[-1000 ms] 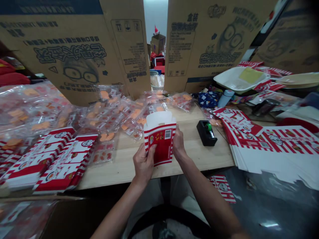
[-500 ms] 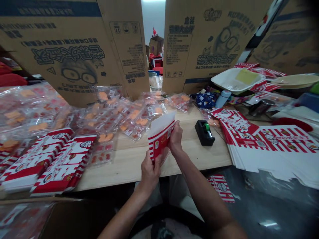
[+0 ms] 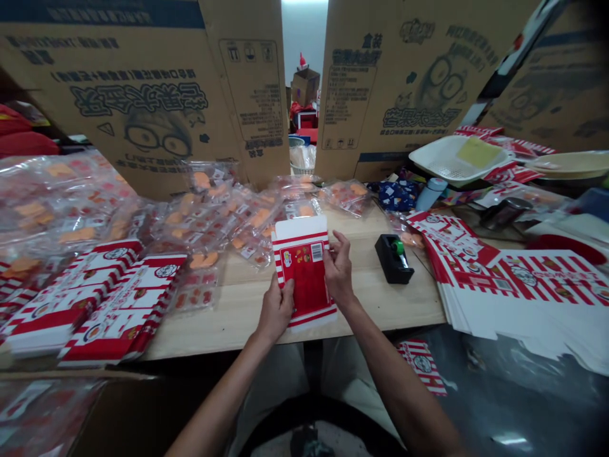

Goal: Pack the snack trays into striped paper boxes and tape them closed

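A flat red-and-white striped paper carton lies tilted toward me over the table's near edge, its white flap up and a barcode at its upper right. My left hand is closed on the carton's lower left edge, thumb across the front. My right hand holds the right edge, its fingers loosely bent and partly hidden behind the carton. To the right of that hand stands a black tape dispenser with a green roll.
Clear bags of orange and red sweets cover the table's back and left. Stacked striped cartons lie at left, flat carton sheets at right. Big cardboard boxes wall the back. A white basket sits at back right.
The carton has turned from an angled, edge-on pose to face me and come slightly lower. My left hand has shifted a little left, and my right hand's fingers have loosened along the edge.
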Motion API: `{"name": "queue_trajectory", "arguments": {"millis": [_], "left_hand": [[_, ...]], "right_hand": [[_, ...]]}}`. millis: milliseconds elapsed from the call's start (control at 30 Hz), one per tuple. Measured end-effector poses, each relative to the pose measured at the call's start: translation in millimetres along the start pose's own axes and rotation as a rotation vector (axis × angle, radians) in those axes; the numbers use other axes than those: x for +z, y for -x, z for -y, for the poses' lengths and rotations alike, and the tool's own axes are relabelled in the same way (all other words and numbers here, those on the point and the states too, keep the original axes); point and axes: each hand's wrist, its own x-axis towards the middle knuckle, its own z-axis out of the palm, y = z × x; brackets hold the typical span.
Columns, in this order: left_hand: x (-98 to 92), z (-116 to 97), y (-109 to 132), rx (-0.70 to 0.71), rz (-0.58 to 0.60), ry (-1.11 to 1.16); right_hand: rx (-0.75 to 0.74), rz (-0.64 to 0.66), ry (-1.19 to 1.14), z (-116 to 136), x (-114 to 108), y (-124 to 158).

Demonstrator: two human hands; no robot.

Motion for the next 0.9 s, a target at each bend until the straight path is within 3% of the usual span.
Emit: {"name": "queue_trajectory", "arguments": {"millis": [133, 333, 533, 667, 800, 900], "left_hand": [[-13.0, -8.2, -27.4, 0.114, -0.114, 0.161], [-27.4, -3.7, -43.2, 0.046, -0.012, 0.27], [-27.1, 12.5, -30.1, -0.201, -0.087, 0.283], [-28.9, 25.6, -6.9, -0.368, -0.006, 0.341], [-35.4, 28.9, 2.6, -0.51, 0.028, 0.53], [-42.2, 30.7, 0.5, -0.524, 0.114, 0.595]], "right_hand": [[-0.076, 0.132, -0.084, -1.1, 3.0, 4.6], [0.133, 0.254, -0.113, -5.4, -3.8, 0.6], [0.238, 0.281, -0.08, -15.3, -6.6, 17.4], [0.363, 0.351, -0.097, -26.4, -12.7, 40.0], [0.535, 0.406, -0.19, -32.6, -18.0, 44.0], [0.493, 0.495, -0.132, -31.0, -19.1, 39.3]]}}
